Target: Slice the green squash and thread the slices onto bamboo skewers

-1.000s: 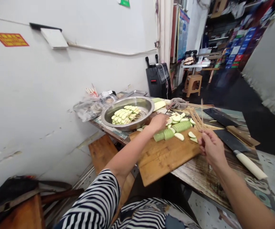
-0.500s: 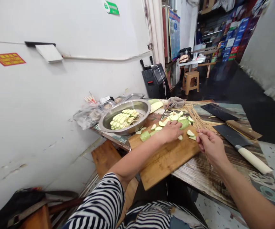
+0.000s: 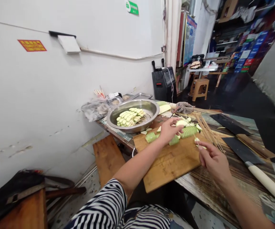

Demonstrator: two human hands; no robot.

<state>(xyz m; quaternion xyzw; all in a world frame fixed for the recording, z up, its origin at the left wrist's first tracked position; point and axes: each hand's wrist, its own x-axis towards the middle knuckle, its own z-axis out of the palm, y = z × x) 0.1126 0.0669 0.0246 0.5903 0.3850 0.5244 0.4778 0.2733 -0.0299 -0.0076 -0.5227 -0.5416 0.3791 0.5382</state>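
My left hand [image 3: 171,129] pinches a pale green squash slice [image 3: 181,123] above the wooden cutting board [image 3: 170,165]. Closed around a thin wooden skewer [image 3: 195,137], my right hand [image 3: 212,157] is over the board's right edge. Between the hands lies a row of sliced green squash [image 3: 189,131], with more cut chunks [image 3: 151,137] at the board's left. Loose skewers [image 3: 209,132] lie in a bundle beyond my right hand. Skewered slices [image 3: 130,116] are piled in a steel basin [image 3: 111,122] at the left.
Two dark cleavers, one with a pale handle [image 3: 266,179], lie at the right of the table. Behind the board are a grey cloth [image 3: 184,107] and a halved squash [image 3: 164,108]. Plastic bags [image 3: 95,109] sit left of the basin.
The view has turned left. My left hand has lifted off the slices on the board and now has one slice. My right hand has brought a skewer nearer, its point upward.
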